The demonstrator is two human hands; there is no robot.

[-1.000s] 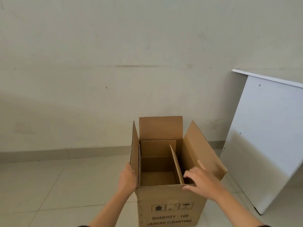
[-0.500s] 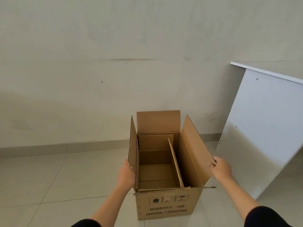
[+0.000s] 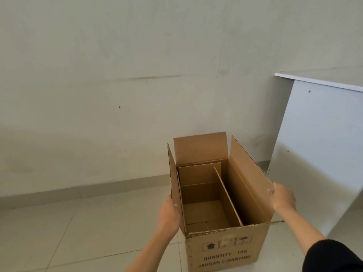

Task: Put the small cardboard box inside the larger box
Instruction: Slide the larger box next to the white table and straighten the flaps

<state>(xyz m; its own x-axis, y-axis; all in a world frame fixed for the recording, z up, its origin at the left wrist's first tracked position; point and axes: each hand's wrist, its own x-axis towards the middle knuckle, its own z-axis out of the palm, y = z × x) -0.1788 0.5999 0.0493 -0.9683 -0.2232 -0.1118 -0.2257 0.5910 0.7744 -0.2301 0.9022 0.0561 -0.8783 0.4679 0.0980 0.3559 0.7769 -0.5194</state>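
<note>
Small cardboard box (image 3: 204, 205) — already sitting inside the larger box (image 3: 225, 250), pushed to the left side and the far wall, its own top open, one flap standing as a thin diagonal wall through the middle. A gap is left between that flap and the big box's right wall.

Head view, the only one. Larger box stands on the tiled floor (image 3: 78, 232), near the wall, all four top flaps up or splayed. Printed front panel faces the person: arrows, "QUANTITY 100".

Left hand (image 3: 169, 216) closed on the near edge of the left flap (image 3: 173, 185), thumb over the rim, fingers behind the card. Right hand (image 3: 282, 197) pinched on the outer edge of the right flap (image 3: 249, 177), which leans outward. Neither hand touches the small box.

White panel (image 3: 322, 146) leans against the wall just right of the box, close to the right hand.

Judgement: placement looks done; the hands seem set to fold flaps or steady the carton.

Risks from here:
- The inner box's upright flap may stand high enough to foul the big flaps if they are folded in — it would crease or hold them proud.
- Right flap swung further outward could knock the leaning panel.
- Pulling on flaps alone might tip or drag the light carton across the smooth tile.
</note>
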